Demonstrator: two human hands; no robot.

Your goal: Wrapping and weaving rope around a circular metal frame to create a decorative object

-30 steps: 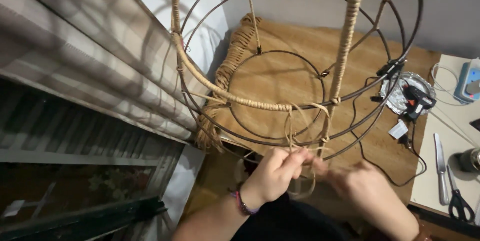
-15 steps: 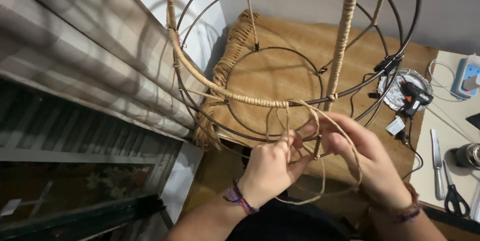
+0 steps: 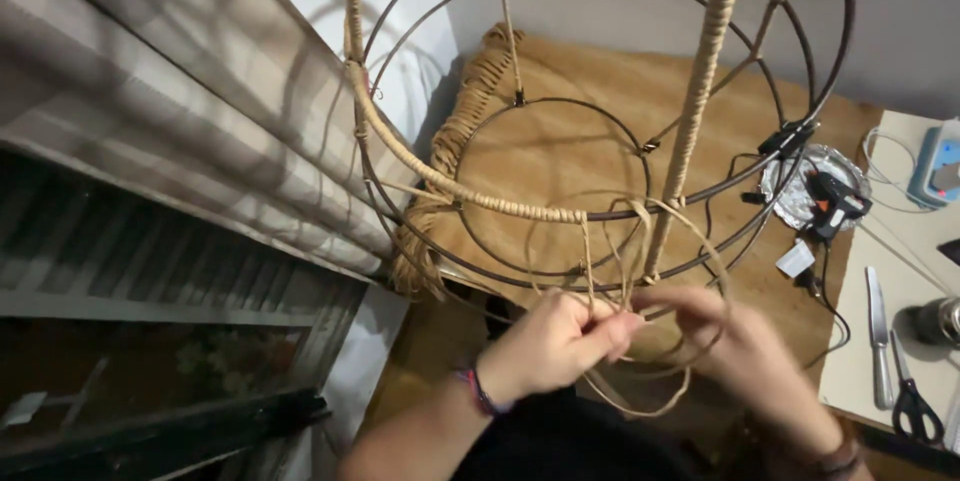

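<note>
- The step in hand looks like wrapping the tan cord (image 3: pixel 655 241) around the lower ring of the wire frame (image 3: pixel 830 61); the wrapped part ends near the front of this ring.
- The left hand (image 3: pixel 555 341), just below the frame, has its fingers closed and pinches a strand of the cord.
- The right hand (image 3: pixel 745 356), beside it, is blurred; its fingers seem curled on the cord loop, but I cannot tell surely.
- The next move, I judge, needs a tight pull of the loop against the ring.
- Under the frame lies a woven mat (image 3: pixel 560 151); right of the frame are a glue gun (image 3: pixel 835 203), a knife (image 3: pixel 878 336) and scissors (image 3: pixel 915 401) on a pale table (image 3: pixel 900 271); left of it hangs a curtain (image 3: pixel 170 91).
</note>
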